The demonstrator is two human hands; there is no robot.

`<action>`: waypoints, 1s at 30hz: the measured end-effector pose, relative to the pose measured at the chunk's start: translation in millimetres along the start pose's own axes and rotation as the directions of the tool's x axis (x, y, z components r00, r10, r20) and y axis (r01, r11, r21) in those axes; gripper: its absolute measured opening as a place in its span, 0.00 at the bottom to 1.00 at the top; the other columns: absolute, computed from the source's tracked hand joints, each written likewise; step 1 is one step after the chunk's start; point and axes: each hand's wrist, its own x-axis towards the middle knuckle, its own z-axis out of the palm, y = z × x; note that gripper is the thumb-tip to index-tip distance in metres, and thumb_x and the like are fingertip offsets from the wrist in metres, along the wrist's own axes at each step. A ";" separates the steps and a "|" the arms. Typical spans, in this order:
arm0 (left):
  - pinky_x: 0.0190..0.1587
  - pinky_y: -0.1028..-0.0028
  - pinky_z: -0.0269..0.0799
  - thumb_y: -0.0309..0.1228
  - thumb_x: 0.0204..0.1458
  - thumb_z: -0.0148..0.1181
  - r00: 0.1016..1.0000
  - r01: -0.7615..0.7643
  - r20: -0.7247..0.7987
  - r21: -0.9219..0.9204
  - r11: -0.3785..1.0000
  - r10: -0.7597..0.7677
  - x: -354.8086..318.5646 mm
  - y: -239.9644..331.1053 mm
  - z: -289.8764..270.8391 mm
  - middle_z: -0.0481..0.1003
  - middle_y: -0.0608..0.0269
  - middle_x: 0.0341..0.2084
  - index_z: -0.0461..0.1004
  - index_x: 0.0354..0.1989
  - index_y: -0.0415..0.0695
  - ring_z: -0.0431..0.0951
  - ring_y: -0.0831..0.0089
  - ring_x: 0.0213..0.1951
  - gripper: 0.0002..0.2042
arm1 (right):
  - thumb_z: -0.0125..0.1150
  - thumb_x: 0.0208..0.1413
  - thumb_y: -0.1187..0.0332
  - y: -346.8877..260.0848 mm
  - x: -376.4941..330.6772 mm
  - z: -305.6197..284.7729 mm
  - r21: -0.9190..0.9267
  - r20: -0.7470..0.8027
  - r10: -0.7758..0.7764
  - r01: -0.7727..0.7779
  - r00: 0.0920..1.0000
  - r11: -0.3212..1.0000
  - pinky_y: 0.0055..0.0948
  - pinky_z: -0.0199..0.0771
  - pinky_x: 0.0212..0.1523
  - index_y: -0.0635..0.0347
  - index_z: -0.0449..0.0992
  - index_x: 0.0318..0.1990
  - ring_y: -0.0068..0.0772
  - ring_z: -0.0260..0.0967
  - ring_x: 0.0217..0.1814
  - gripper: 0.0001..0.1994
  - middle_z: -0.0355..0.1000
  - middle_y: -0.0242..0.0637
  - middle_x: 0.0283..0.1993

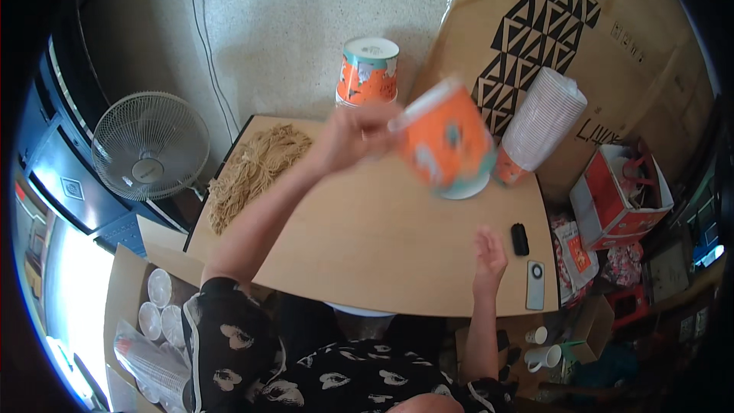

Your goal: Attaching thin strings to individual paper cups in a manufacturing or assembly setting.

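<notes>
- Head view: an orange and teal paper cup [447,143] is held tilted above the tabletop [367,237] by the left hand [353,138]; the fingers are closed on the cup's white rim, and the cup is blurred.
- The left arm is stretched across the tabletop from the lower left; a black sleeve with a white pattern [229,329] is seen at the shoulder.
- The right hand [489,254] is raised over the near right part of the tabletop; its fingers are spread and nothing is held in it; it is well apart from the cup.
- A stack of matching orange paper cups [368,70] is seen at the far edge of the tabletop, behind the left hand; a long sleeve of stacked white lids [543,120] is leaned to the right of the held cup.
- A heap of pale dry noodles [252,172] is spread on the far left of the tabletop.
- A small black object [520,239] and a phone [535,285] are laid near the right edge, just beside the right hand.
- A white electric fan [149,145] is stood on the floor to the left; a large cardboard box [581,38] with a black triangle pattern is leaned beyond the tabletop; clear plastic cups [157,306] are seen in a box at lower left.
</notes>
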 end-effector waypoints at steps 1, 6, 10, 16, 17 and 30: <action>0.38 0.76 0.76 0.28 0.57 0.67 0.990 -0.018 -0.141 -0.143 0.990 -0.002 30.7 -11.5 -13.3 0.83 0.68 0.35 0.82 0.47 0.41 0.79 0.85 0.37 0.11 | 0.60 0.64 0.72 16.9 -4.6 -11.2 -0.127 0.038 0.051 -0.046 0.998 0.991 0.22 0.72 0.47 0.68 0.74 0.56 0.22 0.73 0.44 0.15 0.77 0.32 0.45; 0.40 0.81 0.82 0.31 0.61 0.65 0.909 0.052 -0.219 -0.785 0.618 -0.355 126.7 -104.3 -61.7 0.80 0.63 0.38 0.79 0.47 0.38 0.81 0.77 0.39 0.11 | 0.60 0.66 0.73 89.2 -39.5 -51.6 -0.308 0.044 0.266 -0.240 0.963 0.921 0.18 0.71 0.39 0.65 0.78 0.45 0.15 0.69 0.37 0.06 0.74 0.26 0.37; 0.41 0.85 0.83 0.27 0.59 0.66 0.816 0.051 -0.158 -0.939 0.341 -0.555 145.2 -189.9 -54.6 0.78 0.61 0.43 0.76 0.44 0.39 0.80 0.78 0.39 0.09 | 0.58 0.66 0.74 104.3 -59.8 -65.1 -0.291 -0.022 0.380 -0.370 0.925 0.882 0.18 0.70 0.35 0.64 0.77 0.41 0.15 0.68 0.33 0.04 0.73 0.27 0.33; 0.43 0.77 0.85 0.26 0.57 0.68 0.696 0.030 -0.281 -0.908 0.418 -0.660 132.6 -236.5 -60.2 0.79 0.57 0.39 0.74 0.48 0.32 0.81 0.69 0.40 0.14 | 0.56 0.67 0.75 117.0 -70.2 -67.1 -0.238 -0.031 0.340 -0.337 0.940 0.911 0.19 0.73 0.36 0.63 0.77 0.41 0.17 0.71 0.34 0.04 0.77 0.30 0.37; 0.43 0.75 0.86 0.26 0.57 0.68 0.680 0.034 -0.319 -0.886 0.463 -0.660 125.3 -239.7 -60.9 0.79 0.56 0.39 0.73 0.50 0.29 0.82 0.66 0.40 0.17 | 0.56 0.67 0.75 117.5 -70.8 -65.3 -0.237 -0.030 0.346 -0.343 0.938 0.909 0.19 0.73 0.36 0.63 0.77 0.41 0.17 0.71 0.34 0.04 0.77 0.30 0.37; 0.61 0.57 0.72 0.50 0.55 0.69 0.633 0.270 -0.763 0.376 0.887 0.131 84.9 -202.1 -50.1 0.63 0.46 0.66 0.66 0.67 0.40 0.69 0.52 0.64 0.36 | 0.55 0.66 0.78 114.5 -69.4 -68.8 -0.334 -0.025 0.314 -0.304 0.949 0.892 0.18 0.72 0.39 0.64 0.76 0.41 0.17 0.70 0.35 0.03 0.75 0.29 0.36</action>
